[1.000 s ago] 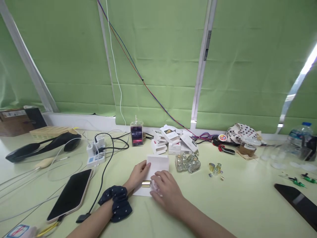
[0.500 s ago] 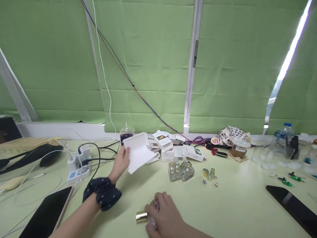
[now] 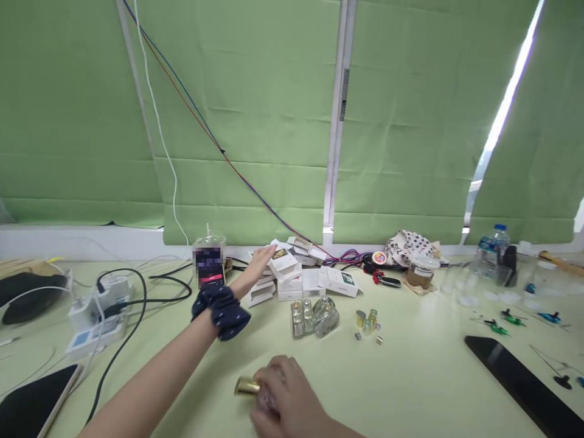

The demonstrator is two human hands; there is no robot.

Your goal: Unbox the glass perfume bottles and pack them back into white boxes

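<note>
Tabletop [image 3: 401, 389] separates bottle [image 3: 264, 397] in right hand [image 3: 292, 395] from edge of black slab [image 3: 515, 378].

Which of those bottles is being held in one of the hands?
The pinkish bottle with the gold cap, gripped by the right hand; the other bottles sit clustered before the white boxes, with no hand on them.

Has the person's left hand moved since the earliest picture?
Yes, forward: judged against the white boxes, the left hand has moved from short of them to beside them.
</note>
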